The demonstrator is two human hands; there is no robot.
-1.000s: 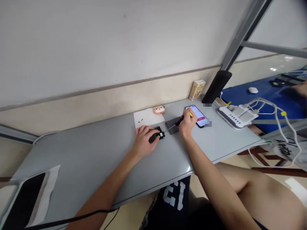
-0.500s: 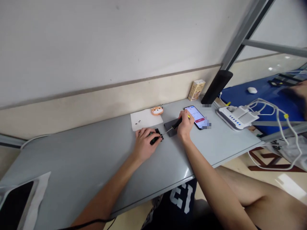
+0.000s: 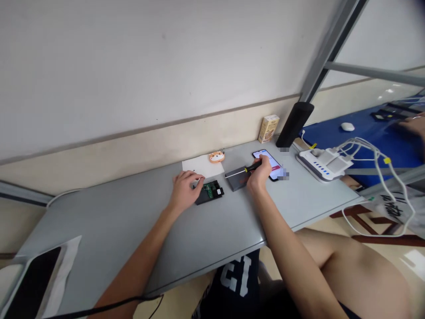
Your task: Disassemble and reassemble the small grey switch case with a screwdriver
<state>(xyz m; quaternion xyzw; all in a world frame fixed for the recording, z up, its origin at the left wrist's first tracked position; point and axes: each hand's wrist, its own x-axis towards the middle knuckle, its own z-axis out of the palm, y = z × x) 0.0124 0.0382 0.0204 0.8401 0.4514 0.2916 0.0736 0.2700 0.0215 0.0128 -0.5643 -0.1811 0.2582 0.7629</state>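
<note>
My left hand rests on the grey table with its fingers curled and the tips pinched together at the near edge of a white paper sheet. What they hold is too small to see. Just right of it lies a small black device, opened to show a green circuit board. My right hand grips a black-handled screwdriver, whose shaft points left over a grey case piece. A lit phone lies behind that hand.
An orange animal-shaped toy, a small carton and a black cylinder stand near the wall. A white power strip with cables is at the right edge. A tablet lies at the near left. Another person's hand rests on the blue table.
My left hand came off the black device and moved left to the paper's edge, uncovering the green board. My right hand drew the screwdriver tip back from the device.
</note>
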